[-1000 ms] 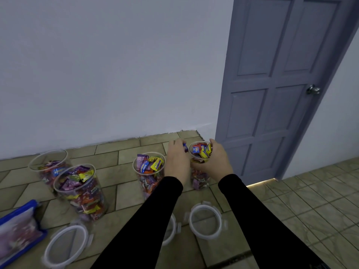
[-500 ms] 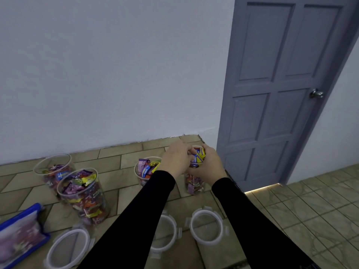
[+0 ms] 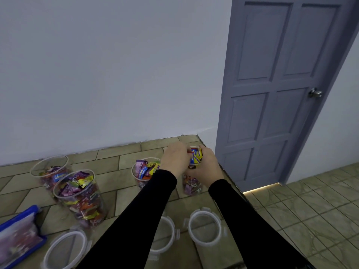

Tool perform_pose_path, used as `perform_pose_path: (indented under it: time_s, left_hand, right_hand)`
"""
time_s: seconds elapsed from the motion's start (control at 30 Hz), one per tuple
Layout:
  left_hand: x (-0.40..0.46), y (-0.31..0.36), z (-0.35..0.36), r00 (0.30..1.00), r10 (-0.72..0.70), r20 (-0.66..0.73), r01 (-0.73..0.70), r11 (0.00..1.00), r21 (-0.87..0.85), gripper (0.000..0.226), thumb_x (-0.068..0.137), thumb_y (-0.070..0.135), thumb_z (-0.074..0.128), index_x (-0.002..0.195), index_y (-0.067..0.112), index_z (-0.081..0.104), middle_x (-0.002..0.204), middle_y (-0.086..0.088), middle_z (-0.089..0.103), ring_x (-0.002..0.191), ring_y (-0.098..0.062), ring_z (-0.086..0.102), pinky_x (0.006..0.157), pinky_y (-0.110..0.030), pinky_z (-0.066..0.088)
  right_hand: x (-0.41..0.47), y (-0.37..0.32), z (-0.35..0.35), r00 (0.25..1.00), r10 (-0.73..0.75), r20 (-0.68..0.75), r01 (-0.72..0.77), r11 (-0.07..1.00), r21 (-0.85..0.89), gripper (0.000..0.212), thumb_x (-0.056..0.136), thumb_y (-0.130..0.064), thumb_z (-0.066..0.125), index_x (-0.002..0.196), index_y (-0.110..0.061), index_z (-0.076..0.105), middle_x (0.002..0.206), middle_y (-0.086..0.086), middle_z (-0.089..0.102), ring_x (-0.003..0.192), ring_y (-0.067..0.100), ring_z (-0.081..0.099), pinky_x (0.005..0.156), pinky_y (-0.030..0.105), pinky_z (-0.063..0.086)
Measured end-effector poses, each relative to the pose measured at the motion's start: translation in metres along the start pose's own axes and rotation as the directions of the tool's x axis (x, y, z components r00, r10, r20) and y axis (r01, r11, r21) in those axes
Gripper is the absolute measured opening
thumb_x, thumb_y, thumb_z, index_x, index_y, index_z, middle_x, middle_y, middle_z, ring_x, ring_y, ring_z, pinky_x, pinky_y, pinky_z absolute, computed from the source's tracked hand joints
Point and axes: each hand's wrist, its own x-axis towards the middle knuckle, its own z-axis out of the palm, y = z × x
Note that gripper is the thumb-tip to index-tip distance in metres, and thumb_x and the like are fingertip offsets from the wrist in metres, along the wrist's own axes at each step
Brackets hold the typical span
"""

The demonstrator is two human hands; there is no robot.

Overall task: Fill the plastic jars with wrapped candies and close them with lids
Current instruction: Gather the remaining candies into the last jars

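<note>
Both hands meet at the mouth of the rightmost jar [image 3: 191, 186], a little right of the frame's centre. The left hand [image 3: 175, 159] arches over the jar's left rim with its fingers curled down into the opening among the wrapped candies [image 3: 196, 157]; whether it pinches one cannot be told. The right hand [image 3: 208, 167] wraps round the jar's right side and front just under the rim, fingers curled against the clear wall, gripping it. Yellow, red and blue wrappers heap above the rim between the two hands, and purple ones show through the wall lower down. Both forearms wear black sleeves [image 3: 147, 208] that run down to the bottom edge.

Just left of the left wrist stands a second jar [image 3: 142, 174], open and piled with purple, yellow and blue sweets, partly hidden by the sleeve. Towards the left of the frame stand two more open jars: a tall full one [image 3: 82, 199] and, touching it behind, another [image 3: 49, 172] nearer the wall. All stand upright on the brown tiled surface [image 3: 120, 183].

In the lower part of the frame lie three clear lids with clip tabs: one [image 3: 205, 227] between the forearms, one [image 3: 165, 236] half under the left sleeve, and one [image 3: 65, 251] at lower left. A blue-edged pouch [image 3: 18, 234] lies at the far left edge. A white wall [image 3: 116, 74] fills the upper left; a grey-blue panelled door [image 3: 279, 94] with a metal knob [image 3: 315, 92] stands at the upper right.
</note>
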Motion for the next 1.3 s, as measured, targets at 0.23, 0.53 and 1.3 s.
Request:
perform_pose_path:
  time_s: [0.23,0.53,1.3]
  left_hand:
    - [-0.001,0.007,-0.001,0.993,0.112,-0.022,-0.113,0.993,-0.038,0.023,0.094,0.017,0.055,0.109,0.021,0.071,0.103,-0.004,0.069,0.099,-0.021,0.06,0.086,-0.034,0.047]
    - [-0.001,-0.001,0.009,0.974,0.218,0.056,-0.217,0.976,-0.016,0.019,0.091,0.018,0.055,0.087,0.019,0.073,0.081,-0.003,0.07,0.08,-0.024,0.06,0.075,-0.039,0.048]
    - [-0.091,-0.132,-0.118,0.858,-0.112,-0.501,0.062,0.991,-0.117,0.014,0.091,0.02,0.06,0.101,0.019,0.071,0.094,0.009,0.063,0.065,0.003,0.045,0.07,-0.011,0.027]
  right_hand:
    - [-0.001,0.001,-0.001,0.997,-0.064,-0.031,0.066,0.996,0.056,0.058,0.065,-0.02,0.08,0.116,-0.012,0.053,0.102,-0.004,0.048,0.098,0.013,0.049,0.082,0.023,0.042]
    - [-0.001,0.003,0.007,0.999,-0.051,-0.017,0.052,0.997,0.056,0.058,0.061,-0.023,0.079,0.11,-0.006,0.053,0.104,0.005,0.056,0.099,0.018,0.051,0.077,0.025,0.041]
    - [-0.041,-0.156,0.064,0.832,-0.555,0.029,0.555,0.832,0.001,0.038,0.087,-0.022,0.061,0.124,-0.013,0.058,0.111,0.003,0.054,0.111,0.018,0.043,0.093,0.019,0.033]
